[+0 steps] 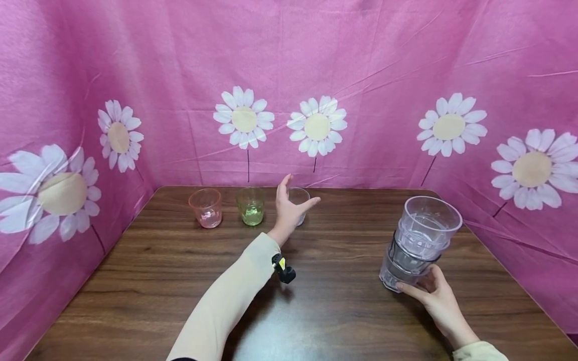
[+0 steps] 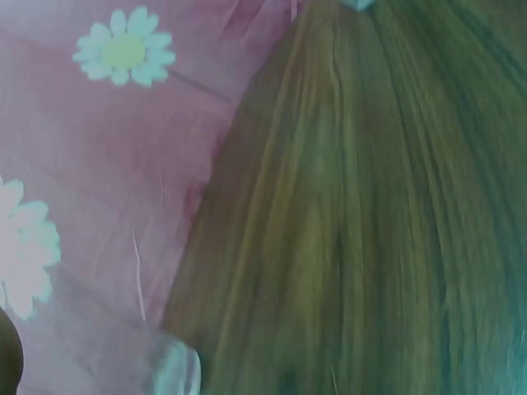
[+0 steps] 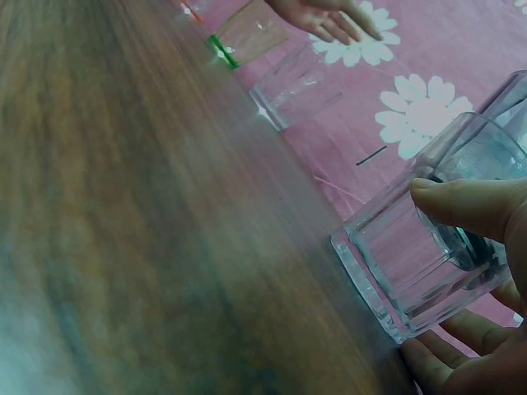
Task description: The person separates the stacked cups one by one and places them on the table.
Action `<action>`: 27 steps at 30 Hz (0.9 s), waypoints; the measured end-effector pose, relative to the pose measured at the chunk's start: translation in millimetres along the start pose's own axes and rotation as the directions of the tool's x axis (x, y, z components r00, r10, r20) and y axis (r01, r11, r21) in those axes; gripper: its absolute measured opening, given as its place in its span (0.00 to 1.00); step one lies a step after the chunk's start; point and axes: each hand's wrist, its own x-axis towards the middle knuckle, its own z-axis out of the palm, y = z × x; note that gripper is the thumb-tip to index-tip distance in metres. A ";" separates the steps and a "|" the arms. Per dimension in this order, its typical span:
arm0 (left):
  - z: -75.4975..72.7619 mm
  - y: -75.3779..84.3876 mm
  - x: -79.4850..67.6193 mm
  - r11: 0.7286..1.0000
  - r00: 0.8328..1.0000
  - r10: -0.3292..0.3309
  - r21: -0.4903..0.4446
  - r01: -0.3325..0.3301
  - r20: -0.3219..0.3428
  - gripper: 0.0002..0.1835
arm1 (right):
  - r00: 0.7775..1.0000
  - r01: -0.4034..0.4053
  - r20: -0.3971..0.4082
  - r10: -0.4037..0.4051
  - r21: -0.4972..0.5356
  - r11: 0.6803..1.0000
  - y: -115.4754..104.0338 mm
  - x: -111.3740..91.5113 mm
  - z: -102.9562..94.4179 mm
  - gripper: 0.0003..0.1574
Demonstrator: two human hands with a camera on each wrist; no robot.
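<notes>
My left hand [image 1: 289, 210] is at the back of the table, its fingers and thumb spread apart. It is in front of a clear cup [image 1: 304, 194] and partly hides it; whether they touch I cannot tell. Left of it stand a green cup [image 1: 251, 208] and a pink-orange cup [image 1: 207, 209], both upright. On the right side, my right hand [image 1: 440, 303] grips the lower part of a stack of clear cups [image 1: 426, 225], with a dark grey cup [image 1: 406, 255] nested between them. The right wrist view shows the thumb [image 3: 469, 206] against the stack's side, fingers behind and under it.
The brown wooden table [image 1: 334, 286] is bordered at the back and sides by a pink cloth [image 1: 289, 50] printed with white daisies. A small black device [image 1: 284, 271] is on the left wrist. Part of a transparent object [image 2: 179, 370] shows low in the left wrist view.
</notes>
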 end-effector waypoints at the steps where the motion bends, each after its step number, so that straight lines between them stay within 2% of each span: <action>1: 2.4 3.3 -0.4 1.000 1.000 -0.006 -0.008 0.006 0.015 0.51 | 1.000 -0.001 0.002 0.001 0.002 1.000 0.0 -0.1 -0.2 0.37; 8: 17.5 25.2 -6.1 0.999 0.996 -0.013 -0.045 0.017 0.089 0.52 | 1.000 -0.001 0.006 0.001 -0.007 1.000 -1.2 -1.0 -0.8 0.37; 13: 26.9 36.8 -10.4 0.990 0.987 -0.045 -0.125 0.065 0.155 0.50 | 1.000 0.002 0.006 -0.002 0.005 1.000 -1.5 -1.3 -0.8 0.36; 17: 34.8 46.9 -13.4 0.983 0.976 -0.071 -0.149 0.104 0.207 0.49 | 1.000 0.001 0.006 -0.001 0.006 1.000 -0.5 -0.4 -0.6 0.37; 22: 46.0 61.8 -20.0 0.976 0.950 -0.098 -0.157 0.150 0.297 0.49 | 1.000 0.002 0.004 -0.002 0.004 1.000 -0.4 -0.2 -0.5 0.37; 27: 57.4 78.3 -29.2 0.971 0.902 -0.091 -0.165 0.175 0.421 0.49 | 1.000 0.007 0.013 -0.007 0.009 1.000 0.0 0.2 -0.6 0.37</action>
